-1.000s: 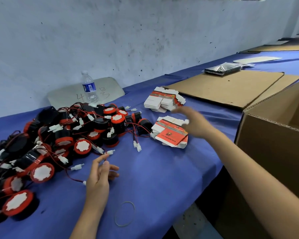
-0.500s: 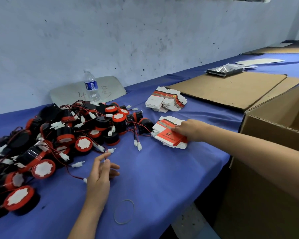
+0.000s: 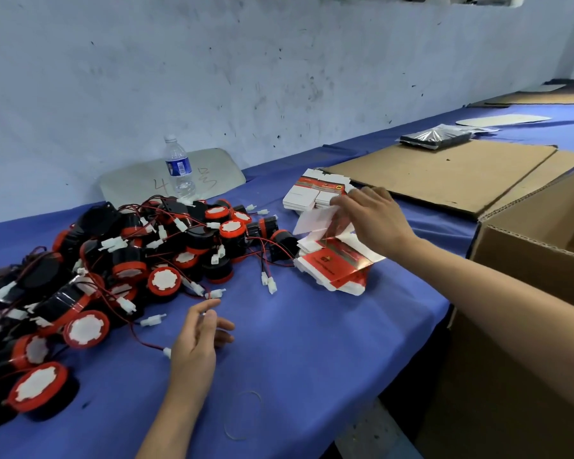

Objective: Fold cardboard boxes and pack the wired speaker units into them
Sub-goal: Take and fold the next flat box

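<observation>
A heap of black and red wired speaker units (image 3: pixel 130 260) with white connectors covers the left of the blue table (image 3: pixel 312 342). Two stacks of flat red and white box blanks lie to its right: a near stack (image 3: pixel 335 270) and a far stack (image 3: pixel 312 193). My right hand (image 3: pixel 371 220) pinches one flat box blank (image 3: pixel 315 220) and holds it lifted just above the near stack. My left hand (image 3: pixel 196 339) hovers open over the cloth near the heap's edge, holding nothing.
A big open brown carton (image 3: pixel 537 260) stands at the right, off the table edge. Flat cardboard sheets (image 3: pixel 444 173) and a black wrapped pack (image 3: pixel 434 137) lie behind. A water bottle (image 3: pixel 178 167) stands by the wall. A rubber band (image 3: pixel 242 415) lies near the front edge.
My right hand came down on the near stack, took hold of the top blank and raised it off the stack. My left hand barely moved.
</observation>
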Available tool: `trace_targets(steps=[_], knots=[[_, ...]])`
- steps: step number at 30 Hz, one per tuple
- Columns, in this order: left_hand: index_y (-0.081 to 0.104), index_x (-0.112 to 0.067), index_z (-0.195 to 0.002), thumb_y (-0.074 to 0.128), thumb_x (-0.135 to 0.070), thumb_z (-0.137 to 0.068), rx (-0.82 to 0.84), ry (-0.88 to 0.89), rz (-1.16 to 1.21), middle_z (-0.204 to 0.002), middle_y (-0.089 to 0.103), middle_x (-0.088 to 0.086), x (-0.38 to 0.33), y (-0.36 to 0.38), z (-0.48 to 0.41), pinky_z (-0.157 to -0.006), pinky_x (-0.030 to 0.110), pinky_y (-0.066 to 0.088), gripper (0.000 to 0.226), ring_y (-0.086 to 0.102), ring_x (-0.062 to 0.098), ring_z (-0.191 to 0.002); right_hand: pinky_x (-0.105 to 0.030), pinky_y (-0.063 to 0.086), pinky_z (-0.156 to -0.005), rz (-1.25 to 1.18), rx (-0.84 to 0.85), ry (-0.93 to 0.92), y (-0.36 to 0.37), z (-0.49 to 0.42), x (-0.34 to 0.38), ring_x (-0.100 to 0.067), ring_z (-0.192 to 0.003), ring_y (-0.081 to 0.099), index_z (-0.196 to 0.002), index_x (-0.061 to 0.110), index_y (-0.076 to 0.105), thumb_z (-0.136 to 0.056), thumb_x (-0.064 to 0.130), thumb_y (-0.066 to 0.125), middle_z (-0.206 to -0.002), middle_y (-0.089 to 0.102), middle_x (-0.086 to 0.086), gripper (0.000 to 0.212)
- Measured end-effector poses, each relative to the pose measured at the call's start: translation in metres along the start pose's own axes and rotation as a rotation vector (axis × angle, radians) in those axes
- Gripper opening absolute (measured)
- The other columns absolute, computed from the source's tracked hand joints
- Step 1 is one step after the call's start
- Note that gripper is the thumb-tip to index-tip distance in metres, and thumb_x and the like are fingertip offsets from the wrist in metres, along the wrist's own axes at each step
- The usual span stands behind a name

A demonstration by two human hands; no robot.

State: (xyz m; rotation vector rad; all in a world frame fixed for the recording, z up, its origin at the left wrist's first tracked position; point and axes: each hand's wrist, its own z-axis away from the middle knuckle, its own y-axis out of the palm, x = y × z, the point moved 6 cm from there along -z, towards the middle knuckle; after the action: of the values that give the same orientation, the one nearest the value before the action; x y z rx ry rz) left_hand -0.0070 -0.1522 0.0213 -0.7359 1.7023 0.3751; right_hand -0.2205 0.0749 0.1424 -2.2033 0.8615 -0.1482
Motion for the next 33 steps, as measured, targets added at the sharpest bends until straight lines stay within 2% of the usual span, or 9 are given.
trace_targets(steps=[5, 10, 15, 18, 20, 22, 27, 30, 33], knots=[[0.061, -0.026, -0.105, 0.042, -0.022, -0.102, 0.002, -0.012, -0.015, -0.078, 0.068, 0.004, 0.002, 0.001, -0.001, -0.065, 0.023, 0.048, 0.02, 0.063, 0.013, -0.065, -0.042, 0.041, -0.077, -0.013, -0.033, 0.001, -0.008, -0.016, -0.004, -0.036, -0.085, 0.061, -0.116, 0.006, 0.065, -0.076, -0.003, 0.058, -0.091, 0.065, -0.016, 0.041], [0.061, -0.024, -0.105, 0.041, -0.02, -0.103, 0.006, -0.019, -0.029, -0.079, 0.067, 0.006, 0.003, 0.001, -0.003, -0.063, 0.024, 0.05, 0.02, 0.063, 0.016, -0.065, -0.035, 0.028, -0.091, -0.091, 0.23, -0.049, 0.007, -0.043, 0.002, -0.03, -0.107, 0.054, -0.128, 0.021, 0.059, -0.088, 0.011, 0.046, -0.118, 0.066, -0.006, 0.043], [0.061, -0.023, -0.105, 0.042, -0.021, -0.102, 0.011, -0.021, -0.037, -0.079, 0.068, 0.006, 0.002, 0.001, -0.003, -0.062, 0.023, 0.05, 0.019, 0.062, 0.016, -0.065, -0.029, 0.031, -0.077, -0.164, 0.109, 0.08, -0.001, -0.06, -0.006, -0.033, -0.091, 0.061, -0.118, 0.019, 0.067, -0.082, 0.01, 0.049, -0.092, 0.071, -0.009, 0.04], [0.061, -0.024, -0.105, 0.042, -0.021, -0.103, 0.016, -0.026, -0.04, -0.08, 0.068, 0.007, 0.002, 0.001, -0.002, -0.065, 0.025, 0.05, 0.019, 0.062, 0.015, -0.066, -0.029, 0.037, -0.071, -0.233, 0.141, 0.181, 0.005, -0.062, -0.013, -0.032, -0.084, 0.059, -0.108, 0.013, 0.066, -0.083, 0.01, 0.051, -0.086, 0.069, -0.009, 0.03], [0.061, -0.025, -0.105, 0.042, -0.022, -0.102, 0.017, -0.026, -0.042, -0.08, 0.068, 0.006, 0.002, 0.001, -0.002, -0.066, 0.027, 0.05, 0.019, 0.063, 0.016, -0.067, -0.035, 0.045, -0.067, -0.338, 0.176, 0.256, 0.01, -0.059, -0.015, -0.03, -0.078, 0.056, -0.103, 0.009, 0.06, -0.083, 0.008, 0.05, -0.082, 0.064, -0.007, 0.022], [0.062, -0.025, -0.104, 0.042, -0.022, -0.102, 0.013, -0.026, -0.039, -0.079, 0.068, 0.005, 0.002, 0.0, -0.001, -0.067, 0.028, 0.051, 0.019, 0.063, 0.016, -0.067, -0.037, 0.044, -0.066, -0.383, 0.194, 0.306, 0.016, -0.053, -0.017, -0.029, -0.077, 0.054, -0.1, 0.006, 0.056, -0.084, 0.006, 0.048, -0.084, 0.063, -0.008, 0.018], [0.062, -0.027, -0.102, 0.043, -0.023, -0.102, 0.007, -0.04, -0.039, -0.079, 0.068, 0.002, 0.003, 0.0, -0.001, -0.068, 0.028, 0.049, 0.019, 0.063, 0.013, -0.067, -0.022, 0.035, -0.055, -0.427, 0.102, 0.306, 0.014, -0.043, -0.017, -0.02, -0.069, 0.051, -0.099, 0.008, 0.055, -0.085, 0.003, 0.046, -0.08, 0.057, 0.003, 0.017], [0.062, -0.027, -0.103, 0.043, -0.023, -0.102, 0.005, -0.046, -0.033, -0.079, 0.068, 0.003, 0.002, 0.0, -0.001, -0.069, 0.029, 0.049, 0.019, 0.062, 0.013, -0.066, -0.027, 0.036, -0.057, -0.442, 0.033, 0.303, 0.007, -0.039, -0.016, -0.024, -0.068, 0.052, -0.101, 0.004, 0.054, -0.087, -0.001, 0.043, -0.078, 0.057, 0.0, 0.019], [0.062, -0.028, -0.103, 0.043, -0.024, -0.102, 0.0, -0.042, -0.039, -0.078, 0.068, 0.001, 0.001, 0.0, -0.001, -0.07, 0.029, 0.049, 0.019, 0.063, 0.013, -0.067, -0.034, 0.046, -0.064, -0.467, -0.034, 0.315, 0.0, -0.035, -0.014, -0.028, -0.073, 0.057, -0.103, 0.003, 0.054, -0.088, -0.005, 0.041, -0.086, 0.065, -0.009, 0.021]])
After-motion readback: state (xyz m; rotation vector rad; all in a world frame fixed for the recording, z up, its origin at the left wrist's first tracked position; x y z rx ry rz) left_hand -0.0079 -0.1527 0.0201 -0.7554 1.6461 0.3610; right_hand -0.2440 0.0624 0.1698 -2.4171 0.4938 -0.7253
